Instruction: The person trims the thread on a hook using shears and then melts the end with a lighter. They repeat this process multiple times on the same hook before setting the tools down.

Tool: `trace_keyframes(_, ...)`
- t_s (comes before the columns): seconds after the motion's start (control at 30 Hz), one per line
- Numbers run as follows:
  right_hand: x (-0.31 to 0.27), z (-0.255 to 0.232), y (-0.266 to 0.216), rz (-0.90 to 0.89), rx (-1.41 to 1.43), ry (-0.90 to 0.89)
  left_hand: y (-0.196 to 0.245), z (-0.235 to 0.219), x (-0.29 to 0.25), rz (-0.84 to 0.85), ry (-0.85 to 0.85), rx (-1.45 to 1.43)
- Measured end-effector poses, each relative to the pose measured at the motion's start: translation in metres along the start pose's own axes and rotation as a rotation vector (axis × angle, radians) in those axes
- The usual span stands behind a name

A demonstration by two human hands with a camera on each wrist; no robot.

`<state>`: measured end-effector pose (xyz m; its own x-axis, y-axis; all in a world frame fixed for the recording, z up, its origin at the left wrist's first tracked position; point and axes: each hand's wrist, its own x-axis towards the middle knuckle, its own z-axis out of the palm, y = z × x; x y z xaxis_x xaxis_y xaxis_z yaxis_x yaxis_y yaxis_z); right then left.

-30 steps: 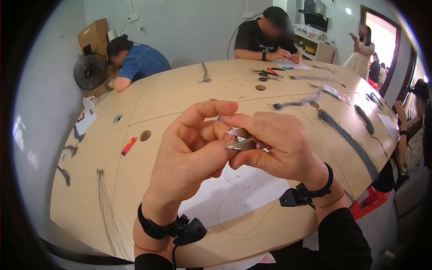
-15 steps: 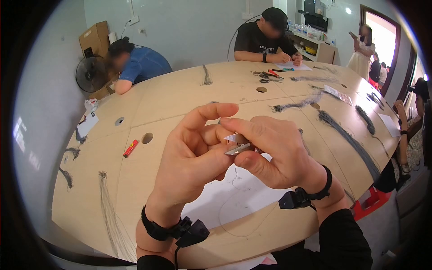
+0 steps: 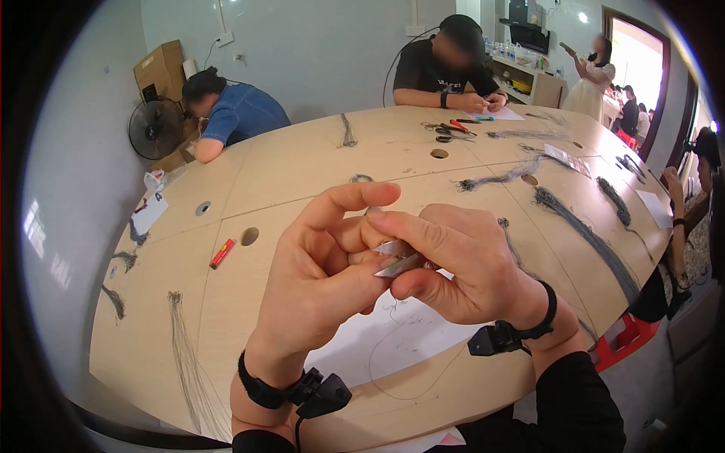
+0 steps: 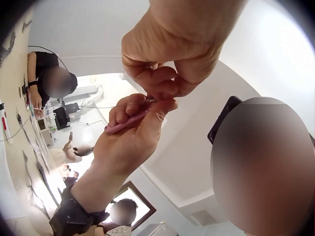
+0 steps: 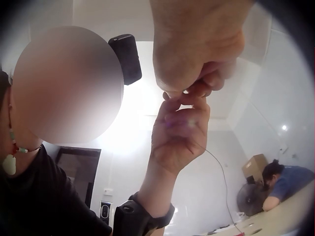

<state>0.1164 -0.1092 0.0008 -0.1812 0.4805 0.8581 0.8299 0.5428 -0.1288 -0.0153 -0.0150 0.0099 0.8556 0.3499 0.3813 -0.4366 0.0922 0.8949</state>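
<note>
My left hand (image 3: 317, 275) is raised above the table with the tips of thumb and fingers pinching a thin dark line (image 5: 220, 164). In the head view that line falls in a loose loop over the white paper. My right hand (image 3: 468, 264) grips small snips by their pink handle (image 4: 124, 125). The two pointed metal blades (image 3: 398, 267) stand apart, right at the left thumb and fingertips. The pinched end of the line is hidden by the fingers.
Beneath the hands lies a white paper sheet (image 3: 355, 343) with small dark bits. Bundles of grey line (image 3: 581, 238) lie left and right. A red lighter-sized tube (image 3: 222, 254) is at left, scissors (image 3: 451, 133) farther back. People (image 3: 234, 113) sit across the table.
Both hands have sunk slightly in the head view, staying together. The blades have turned a little and remain parted at the left fingertips. The hanging line below has shifted.
</note>
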Motion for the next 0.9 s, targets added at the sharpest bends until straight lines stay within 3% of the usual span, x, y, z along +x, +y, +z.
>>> trace_keyframes(0.9,-0.0020,0.0018,-0.0013,-0.002,-0.015,0.042,0.0002,0.0026,-0.0016,0.024,0.013,-0.014)
